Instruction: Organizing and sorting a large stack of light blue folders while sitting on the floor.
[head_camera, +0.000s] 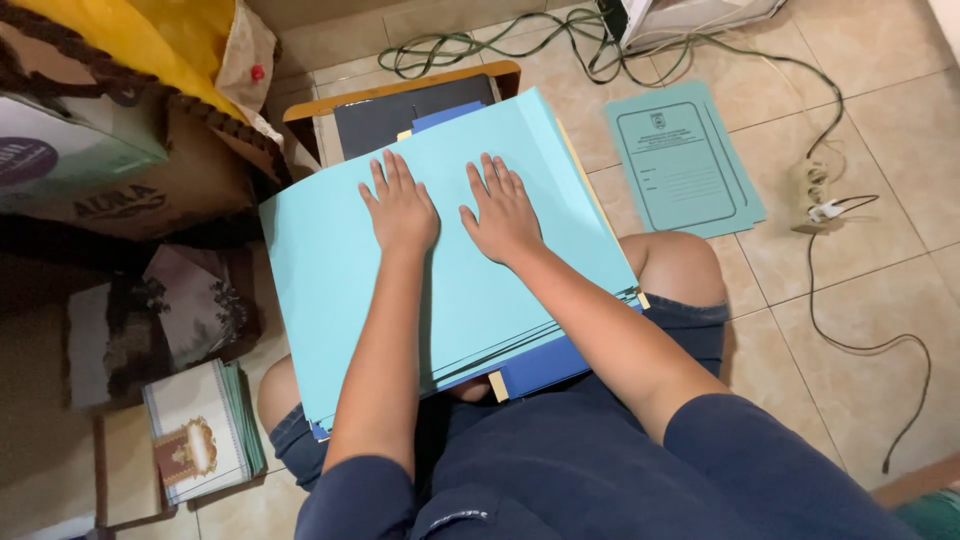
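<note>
A thick stack of folders (310, 270) lies across my lap, its top one light blue, with darker blue and yellow edges showing underneath. My left hand (400, 205) rests flat on the top folder, fingers spread and pointing away from me. My right hand (503, 212) lies flat right beside it, a small gap between the two. Neither hand grips anything. A dark folder (390, 115) and a wooden board (400, 85) poke out from under the far edge of the stack.
A teal printed folder (682, 160) lies on the tiled floor at right, near a power strip (812, 195) and trailing cables (850, 340). Cardboard boxes (150, 190) and a yellow bag (130, 40) stand at left. A pile of booklets (200, 430) lies by my left knee.
</note>
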